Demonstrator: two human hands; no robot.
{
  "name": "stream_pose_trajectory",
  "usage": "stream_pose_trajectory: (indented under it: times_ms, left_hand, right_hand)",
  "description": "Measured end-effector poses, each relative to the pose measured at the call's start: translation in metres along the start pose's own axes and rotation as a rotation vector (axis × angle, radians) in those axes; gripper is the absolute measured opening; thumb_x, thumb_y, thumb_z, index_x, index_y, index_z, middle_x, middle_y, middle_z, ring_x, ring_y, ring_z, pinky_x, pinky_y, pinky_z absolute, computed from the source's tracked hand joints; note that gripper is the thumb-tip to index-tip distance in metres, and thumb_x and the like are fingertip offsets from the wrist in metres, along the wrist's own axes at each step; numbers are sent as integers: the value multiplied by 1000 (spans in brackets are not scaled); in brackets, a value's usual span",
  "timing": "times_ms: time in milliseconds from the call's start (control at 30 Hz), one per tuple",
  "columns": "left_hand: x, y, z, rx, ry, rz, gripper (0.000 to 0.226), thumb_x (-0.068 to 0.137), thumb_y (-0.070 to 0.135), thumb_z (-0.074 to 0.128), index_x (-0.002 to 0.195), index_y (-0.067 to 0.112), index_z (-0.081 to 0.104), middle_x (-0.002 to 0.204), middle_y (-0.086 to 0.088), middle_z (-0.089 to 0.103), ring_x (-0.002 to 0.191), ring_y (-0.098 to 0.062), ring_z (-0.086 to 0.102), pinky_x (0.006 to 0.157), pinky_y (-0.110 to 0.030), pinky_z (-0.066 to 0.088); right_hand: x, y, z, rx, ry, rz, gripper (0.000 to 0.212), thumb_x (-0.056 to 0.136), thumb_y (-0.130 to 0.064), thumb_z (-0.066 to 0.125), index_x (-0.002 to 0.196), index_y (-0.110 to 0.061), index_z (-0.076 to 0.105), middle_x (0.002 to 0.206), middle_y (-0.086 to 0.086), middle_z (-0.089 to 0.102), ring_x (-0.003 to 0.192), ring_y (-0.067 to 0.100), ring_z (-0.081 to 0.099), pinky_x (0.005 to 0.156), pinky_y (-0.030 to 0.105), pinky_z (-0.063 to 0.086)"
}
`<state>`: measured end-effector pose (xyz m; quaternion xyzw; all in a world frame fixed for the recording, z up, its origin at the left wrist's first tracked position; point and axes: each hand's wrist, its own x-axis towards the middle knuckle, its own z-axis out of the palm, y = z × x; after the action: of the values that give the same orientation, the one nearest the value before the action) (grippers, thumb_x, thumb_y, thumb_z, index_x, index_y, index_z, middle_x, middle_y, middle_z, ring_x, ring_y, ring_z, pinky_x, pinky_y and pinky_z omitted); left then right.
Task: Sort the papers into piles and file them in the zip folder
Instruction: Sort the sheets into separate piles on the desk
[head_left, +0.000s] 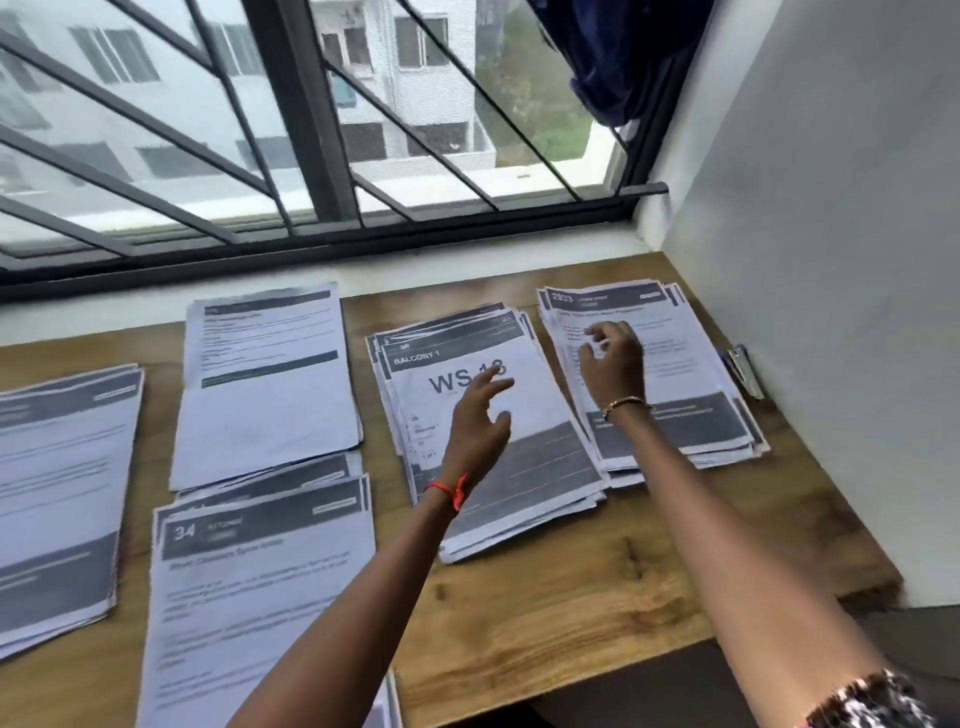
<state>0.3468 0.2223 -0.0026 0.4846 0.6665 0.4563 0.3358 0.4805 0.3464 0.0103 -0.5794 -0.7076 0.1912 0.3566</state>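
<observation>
Mid-sort at the window table (571, 597), we hover our left hand (480, 421), fingers spread, over the WS pile (545, 467) while the right hand (613, 364), fingers loosely bent, sits over the far-right pile (691, 410); next, prob. squaring stacks, w/ zip folder not in view.

middle pile (540, 431): BALCONY 1, WS; near pile (260, 597): 34; right pile (691, 374): perhaps 2933
</observation>
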Motion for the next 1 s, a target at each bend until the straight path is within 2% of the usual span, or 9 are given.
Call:
stream_pose_trajectory:
  times_ms: [133,333,400,467,567,667,767,867,1000]
  left_hand:
    - [-30,-22,-57,23,154,23,41,79,-15,45,109,3,65,129,-9,55,123,-21,49,90,-24,42]
    - [-108,-70,-146,135,283,-35,43,71,-19,44,101,1,67,113,-7,62,110,-21,57,84,-12,40]
    - [-135,-89,-168,208,350,-82,40,72,-19,47,103,-1,65,114,-13,62,112,-26,55,88,-14,37]
    - [-160,-109,-188,283,417,-143,35,74,-15,54,106,-3,63,116,-17,60,114,-32,53,95,-22,34]
    - [-187,-132,-211,356,499,-257,33,78,0,66,111,-2,60,117,-21,57,113,-38,50,99,-37,35]
    - [-204,-143,-225,426,518,-410,41,81,16,70,116,-2,58,120,-23,53,115,-39,45,98,-40,34]
    - [-211,-149,-232,415,451,-482,43,80,21,71,113,-2,58,124,-23,51,118,-39,42,97,-41,36]
    - [-215,-151,-234,350,440,-480,36,77,14,74,105,-4,60,125,-25,53,120,-38,45,97,-40,41]
    - [-217,-141,-237,268,498,-484,27,73,5,75,96,-1,62,105,-19,65,97,-34,61,78,-33,48]
  right_hand:
    - [-48,-63,44,68,-86,-203,16,74,6,56,88,5,64,89,23,62,83,37,60,76,39,49]
    - [-149,-131,93,67,-338,-453,23,73,-7,48,86,2,65,83,19,63,79,35,63,72,37,53]
    - [-178,-141,105,29,-402,-394,28,74,-17,48,89,1,65,88,20,63,84,37,62,73,40,54]
    - [-204,-147,115,-48,-430,-290,35,78,-28,56,100,-1,62,101,20,61,98,38,59,83,42,49]
    - [-235,-153,120,-186,-473,-90,53,86,-39,60,124,-3,49,133,18,45,127,33,40,100,39,37]
    - [-256,-153,120,-252,-447,56,69,83,-44,62,133,-4,37,145,13,33,135,28,30,105,37,31]
    - [-268,-154,118,-258,-433,169,75,78,-40,70,132,0,36,142,17,37,132,31,34,106,39,32]
    - [-274,-151,117,-190,-410,225,65,75,-25,73,126,1,41,134,19,44,125,34,41,102,39,37]
    - [-278,-146,118,-98,-351,213,45,70,-1,71,110,3,51,115,21,56,109,35,52,92,38,45]
